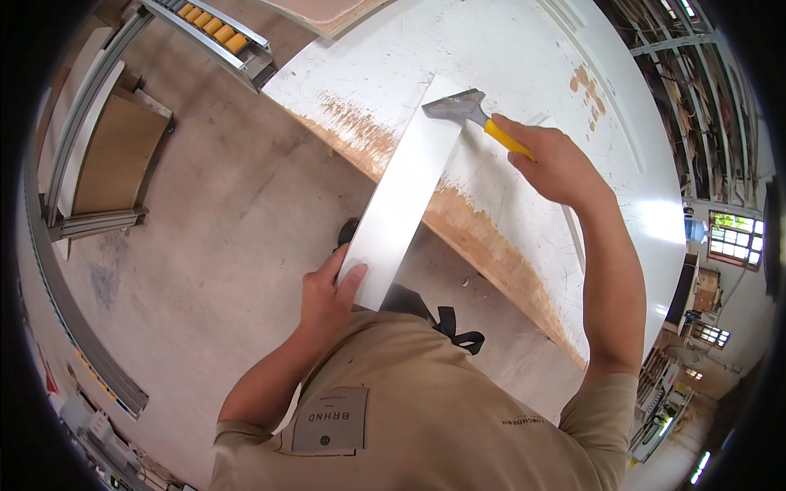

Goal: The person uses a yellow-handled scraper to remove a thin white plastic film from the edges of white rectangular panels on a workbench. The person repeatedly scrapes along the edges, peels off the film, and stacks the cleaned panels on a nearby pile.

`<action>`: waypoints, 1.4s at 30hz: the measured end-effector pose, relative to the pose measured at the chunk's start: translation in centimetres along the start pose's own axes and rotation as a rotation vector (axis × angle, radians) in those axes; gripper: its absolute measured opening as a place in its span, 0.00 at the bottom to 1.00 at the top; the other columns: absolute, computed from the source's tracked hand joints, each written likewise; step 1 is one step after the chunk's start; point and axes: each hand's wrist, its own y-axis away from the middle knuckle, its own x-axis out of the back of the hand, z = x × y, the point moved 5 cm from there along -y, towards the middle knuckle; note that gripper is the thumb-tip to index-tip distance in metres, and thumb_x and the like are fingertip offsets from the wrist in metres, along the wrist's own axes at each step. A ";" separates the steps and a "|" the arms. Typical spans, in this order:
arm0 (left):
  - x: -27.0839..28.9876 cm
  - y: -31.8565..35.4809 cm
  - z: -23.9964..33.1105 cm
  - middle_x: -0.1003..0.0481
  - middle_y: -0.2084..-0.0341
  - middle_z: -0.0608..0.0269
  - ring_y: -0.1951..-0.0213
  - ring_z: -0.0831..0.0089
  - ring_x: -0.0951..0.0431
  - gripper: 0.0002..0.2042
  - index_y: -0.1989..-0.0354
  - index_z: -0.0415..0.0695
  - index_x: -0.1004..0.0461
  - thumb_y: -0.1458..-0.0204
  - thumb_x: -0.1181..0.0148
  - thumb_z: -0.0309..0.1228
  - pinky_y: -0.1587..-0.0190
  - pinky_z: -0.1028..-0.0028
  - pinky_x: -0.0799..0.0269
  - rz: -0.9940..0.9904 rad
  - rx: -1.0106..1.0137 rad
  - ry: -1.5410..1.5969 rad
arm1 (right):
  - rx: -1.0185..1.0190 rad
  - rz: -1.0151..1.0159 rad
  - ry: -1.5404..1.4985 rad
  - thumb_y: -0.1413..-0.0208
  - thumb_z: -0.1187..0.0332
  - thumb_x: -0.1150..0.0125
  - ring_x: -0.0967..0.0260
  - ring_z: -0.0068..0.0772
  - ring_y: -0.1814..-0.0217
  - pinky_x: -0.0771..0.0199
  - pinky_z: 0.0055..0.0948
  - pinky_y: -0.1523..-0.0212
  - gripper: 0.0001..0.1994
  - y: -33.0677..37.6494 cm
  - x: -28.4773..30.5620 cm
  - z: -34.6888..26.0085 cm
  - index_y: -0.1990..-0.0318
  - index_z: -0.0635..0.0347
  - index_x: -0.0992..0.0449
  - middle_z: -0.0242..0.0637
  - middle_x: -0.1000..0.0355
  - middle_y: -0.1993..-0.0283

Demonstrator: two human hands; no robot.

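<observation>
Across the right and far part of the scene lies a large white painted panel (524, 49), its surface scratched and its near edge worn to bare brown wood along a diagonal band. Below and left of it spreads a grey concrete floor (221, 213). At far left stands a metal frame rack (90, 147) holding a brown board, and at the far edge sits a roller conveyor (217, 33) with orange rollers.

On the panel rests a long white strip (405, 188), flat and narrow, running diagonally from the person's body toward the far side. Its far end lies on the panel surface; its near end projects past the worn edge, over the floor.

Left hand (327, 295): closed on the near end of the white strip, thumb on the top face and fingers wrapped beneath. The strip extends away from this hand toward the far right.

Right hand (553, 164): fist clamped around the yellow handle of a scraper (471, 110). The handle emerges from the left side of the fist. The grey metal blade points left and touches the far end of the white strip, at its right corner. The scraper lies just left of and slightly farther than the right hand, and well apart from the left hand.

Near the bottom, the person wears a tan shirt (434, 409) with a black tie strap (450, 323) at the chest.
</observation>
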 end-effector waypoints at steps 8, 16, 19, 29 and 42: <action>3.7 -1.7 3.0 0.18 0.69 0.53 0.70 0.76 0.20 0.16 0.46 0.39 0.23 0.41 0.40 0.30 0.62 0.74 0.25 -0.128 -0.161 -0.124 | 0.103 0.099 -0.100 0.42 0.64 0.43 0.25 0.49 0.52 0.26 0.43 0.50 0.19 -4.5 0.9 -4.8 0.44 0.55 0.28 0.51 0.24 0.56; 8.8 -2.0 10.3 0.18 0.67 0.60 0.69 0.79 0.23 0.16 0.52 0.39 0.20 0.51 0.35 0.24 0.63 0.76 0.26 -0.413 -0.413 -0.214 | 0.452 -0.206 -0.539 0.41 0.56 0.38 0.28 0.49 0.59 0.29 0.44 0.55 0.18 5.3 -1.6 -9.1 0.52 0.61 0.29 0.50 0.27 0.62; 7.7 -4.7 11.5 0.19 0.59 0.57 0.60 0.73 0.20 0.17 0.46 0.39 0.25 0.41 0.40 0.32 0.58 0.73 0.25 -0.495 -0.360 -0.002 | 0.294 -0.367 -0.765 0.39 0.53 0.36 0.29 0.39 0.60 0.30 0.36 0.55 0.21 9.5 -3.3 -7.1 0.50 0.60 0.29 0.46 0.27 0.62; -12.9 1.3 3.8 0.29 0.46 0.54 0.47 0.64 0.24 0.31 0.31 0.43 0.45 0.38 0.42 0.42 0.52 0.61 0.20 -1.076 0.156 0.268 | -0.593 0.225 -1.595 0.40 0.61 0.35 0.27 0.29 0.64 0.26 0.34 0.60 0.17 9.3 -10.7 -0.2 0.52 0.66 0.28 0.36 0.25 0.63; -15.8 -1.2 0.0 0.25 0.63 0.59 0.66 0.75 0.23 0.16 0.46 0.39 0.29 0.38 0.42 0.34 0.73 0.75 0.20 -0.887 0.323 0.244 | -0.275 0.112 -0.108 0.42 0.61 0.37 0.25 0.50 0.74 0.25 0.43 0.74 0.27 20.5 -9.7 -3.6 0.36 0.54 0.33 0.42 0.24 0.69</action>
